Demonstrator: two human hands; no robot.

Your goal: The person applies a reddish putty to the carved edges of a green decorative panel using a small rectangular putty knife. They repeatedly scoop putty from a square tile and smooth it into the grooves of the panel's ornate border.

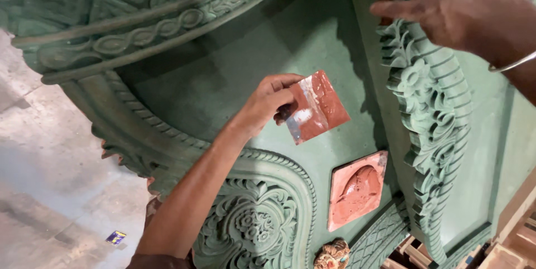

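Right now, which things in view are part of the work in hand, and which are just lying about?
In use:
- scraper in left hand
- carved green trim under right hand

Lying about:
- red square mould
- small blue packet on the floor
- small painted figure

L hand (268, 101) grips putty-smeared scraper (317, 107); R hand (463, 6) on green carved trim (424, 90); red mould (357, 188) below.

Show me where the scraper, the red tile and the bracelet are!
Scraper (317, 107), head view: middle of its red-smeared blade, held by the left hand (267, 103).
Red tile (357, 190), head view: its raised centre, lying on the green carving.
Bracelet (511, 65), head view: the metal band on the right wrist.
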